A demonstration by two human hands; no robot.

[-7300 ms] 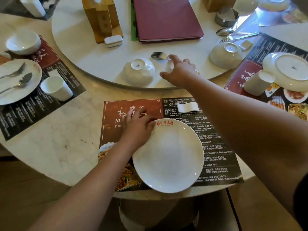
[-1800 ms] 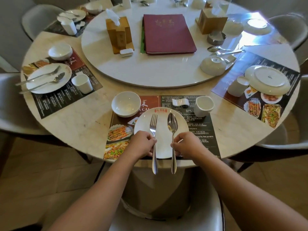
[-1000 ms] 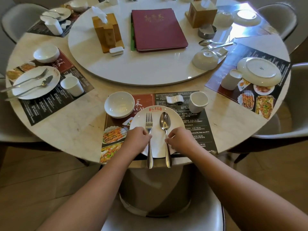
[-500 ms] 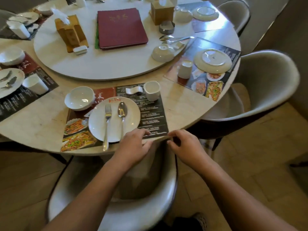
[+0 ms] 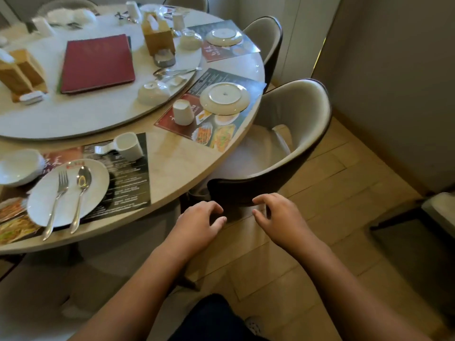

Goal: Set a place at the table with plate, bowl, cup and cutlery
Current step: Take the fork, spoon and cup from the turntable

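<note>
At lower left, your place looks done: fork (image 5: 57, 200) and spoon (image 5: 80, 196) on the plate (image 5: 98, 183), bowl (image 5: 18, 167) and cup (image 5: 128, 146) beside. Your left hand (image 5: 197, 223) and right hand (image 5: 278, 217) hover empty, fingers loosely curled.

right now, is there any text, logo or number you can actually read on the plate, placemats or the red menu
None can be read.
Round white plate holding fork and spoon: red mark at its far rim, too blurred.
Dark printed placemat under it: rows of white text, too small.
Second dark placemat under the upside-down plate: pale characters on red, illegible.
Dark red menu folder: no legible title.
</note>
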